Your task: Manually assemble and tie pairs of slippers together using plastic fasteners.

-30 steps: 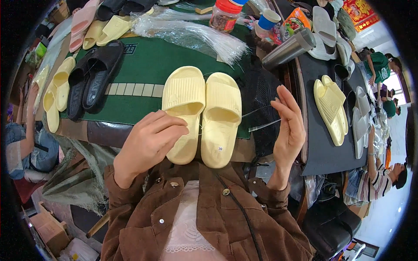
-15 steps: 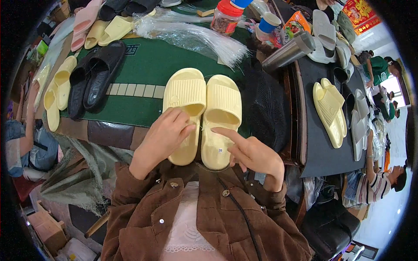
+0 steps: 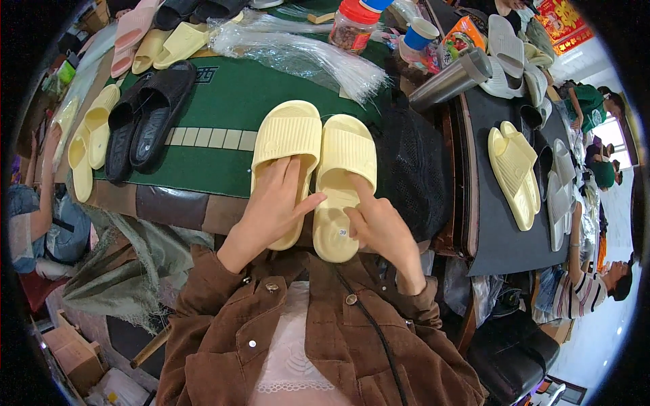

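L hand (image 3: 271, 213) is held loosely open, fingers tucked under the strap of the L yellow slipper (image 3: 290, 128), thumb spread out toward the R yellow slipper (image 3: 349, 145). R hand (image 3: 386, 227) is placed over the R yellow slipper, w/ index finger poked in under its strap & the other fingers curled; whether anything is pinched there can't be told. Both slippers are set side by side, soles down, at the near edge of the table (image 3: 169, 206), toes pointed away, heels nr the brown jacket (image 3: 230, 352). Most of the tabletop is covered by a green mat (image 3: 230, 95). To the L, a black pair (image 3: 162, 111) & another yellow pair (image 3: 100, 125) are laid out. Clear plastic strands (image 3: 338, 68) are heaped beyond, w/ a red-lidded jar (image 3: 352, 28) close by. Off R, a metal flask (image 3: 450, 80) is seen, & a third yellow pair (image 3: 516, 177) is set on a dark tabletop (image 3: 497, 240).
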The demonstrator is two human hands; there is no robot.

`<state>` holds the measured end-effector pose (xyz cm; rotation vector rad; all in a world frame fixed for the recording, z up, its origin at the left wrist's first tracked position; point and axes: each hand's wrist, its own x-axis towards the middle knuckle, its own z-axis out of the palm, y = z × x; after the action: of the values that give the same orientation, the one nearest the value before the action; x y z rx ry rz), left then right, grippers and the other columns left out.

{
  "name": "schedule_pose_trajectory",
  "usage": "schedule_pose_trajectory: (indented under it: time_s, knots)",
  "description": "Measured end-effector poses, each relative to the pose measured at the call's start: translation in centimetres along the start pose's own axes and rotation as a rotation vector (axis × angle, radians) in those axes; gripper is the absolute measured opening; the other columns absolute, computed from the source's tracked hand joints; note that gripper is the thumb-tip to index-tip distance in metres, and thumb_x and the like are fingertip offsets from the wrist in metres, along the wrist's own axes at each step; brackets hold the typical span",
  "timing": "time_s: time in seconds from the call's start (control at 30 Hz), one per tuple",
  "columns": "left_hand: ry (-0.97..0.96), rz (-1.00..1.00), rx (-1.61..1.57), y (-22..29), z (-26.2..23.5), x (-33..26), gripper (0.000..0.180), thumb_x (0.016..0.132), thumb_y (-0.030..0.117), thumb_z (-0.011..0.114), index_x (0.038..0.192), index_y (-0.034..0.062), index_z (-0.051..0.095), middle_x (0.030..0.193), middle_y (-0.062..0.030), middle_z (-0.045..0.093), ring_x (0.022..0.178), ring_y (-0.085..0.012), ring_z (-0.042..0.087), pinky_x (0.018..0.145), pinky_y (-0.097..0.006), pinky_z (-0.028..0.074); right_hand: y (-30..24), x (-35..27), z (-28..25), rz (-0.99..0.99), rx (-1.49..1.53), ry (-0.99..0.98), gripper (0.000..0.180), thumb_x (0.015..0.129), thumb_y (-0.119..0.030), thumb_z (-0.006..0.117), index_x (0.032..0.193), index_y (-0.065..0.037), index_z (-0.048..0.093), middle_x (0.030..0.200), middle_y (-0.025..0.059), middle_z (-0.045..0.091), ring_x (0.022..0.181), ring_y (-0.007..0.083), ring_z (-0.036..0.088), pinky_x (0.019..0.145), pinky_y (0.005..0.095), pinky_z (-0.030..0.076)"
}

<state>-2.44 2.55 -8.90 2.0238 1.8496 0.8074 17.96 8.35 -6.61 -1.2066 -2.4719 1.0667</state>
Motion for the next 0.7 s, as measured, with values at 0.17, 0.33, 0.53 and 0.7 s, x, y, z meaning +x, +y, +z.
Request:
schedule_pose_trajectory:
  time_s: [0.17,0.33,0.53,0.7]
  knots:
    - [-0.011,0.031,0.041,-0.7,0.6,1.3,0.077,0.080,0.043,0.067,0.127,-0.0092,0.037,0.126,-0.0287,0.041,0.117,-0.0436,0.042,0.098,-0.046,0.035,-0.4,0.6,1.1,-0.004,-0.159,0.073,0.044,0.086,-0.008,0.053,0.126,-0.003,0.036,0.072,0.0258,0.061,0.069,0.0454,0.060,0.060,0.0521,0.048]
    - [-0.075,-0.021,0.048,-0.5,2.2,2.2,0.077,0.074,0.047,0.070,0.121,-0.0070,0.043,0.121,-0.0270,0.044,0.113,-0.0414,0.043,0.098,-0.047,0.034,-0.1,1.2,1.3,-0.220,-0.012,0.210,0.033,0.085,-0.004,0.053,0.117,0.001,0.047,0.098,0.0253,0.060,0.086,0.0420,0.060,0.070,0.0467,0.050]
    - [-0.109,-0.065,0.061,-1.1,2.1,2.9,0.068,0.076,0.046,0.067,0.112,-0.0076,0.047,0.105,-0.0275,0.055,0.100,-0.0427,0.053,0.087,-0.047,0.043,0.4,0.8,1.3,-0.386,-0.186,0.200,0.037,0.082,-0.004,0.058,0.118,0.003,0.052,0.117,0.0207,0.053,0.109,0.0353,0.052,0.089,0.0405,0.046]
    - [-0.194,-0.101,0.059,-1.4,1.6,3.7,0.063,0.077,0.047,0.065,0.105,-0.0079,0.052,0.096,-0.0273,0.060,0.088,-0.0420,0.059,0.077,-0.047,0.048,-0.7,0.5,0.4,-0.361,-0.122,0.206,0.033,0.083,-0.003,0.058,0.115,0.003,0.055,0.113,0.0202,0.056,0.105,0.0359,0.055,0.087,0.0397,0.048]
